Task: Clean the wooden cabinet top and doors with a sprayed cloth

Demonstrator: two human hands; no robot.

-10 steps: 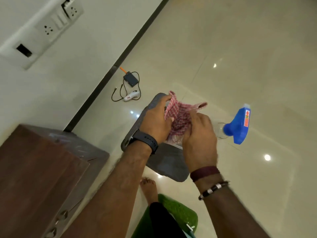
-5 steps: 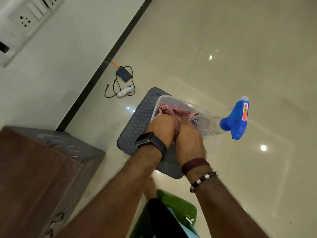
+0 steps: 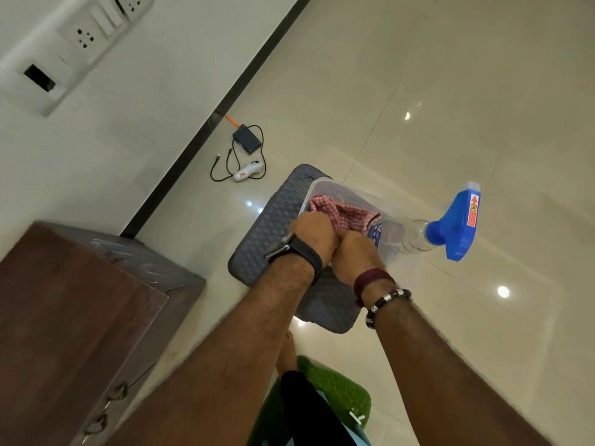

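A red-and-white checked cloth (image 3: 344, 215) lies inside a clear plastic tub (image 3: 325, 186) on a grey woven stool (image 3: 267, 233). My left hand (image 3: 314, 235) and my right hand (image 3: 357, 251) press together at the tub's near edge, both gripping the cloth's near end. A clear spray bottle (image 3: 409, 238) with a blue trigger head (image 3: 458, 226) leans out of the tub to the right. The wooden cabinet (image 3: 64, 310) stands at lower left, its brown top facing me and ring handles on its front.
A dark power box with cables and a white device (image 3: 246, 157) lies on the glossy tiled floor by the wall's black skirting. A switch panel (image 3: 80, 37) is on the wall. A green mat (image 3: 338, 387) lies under my bare foot (image 3: 286, 349).
Both hands have lowered the cloth from above the stool into the clear tub. The cloth, held up and bunched a second ago, now lies inside the tub.
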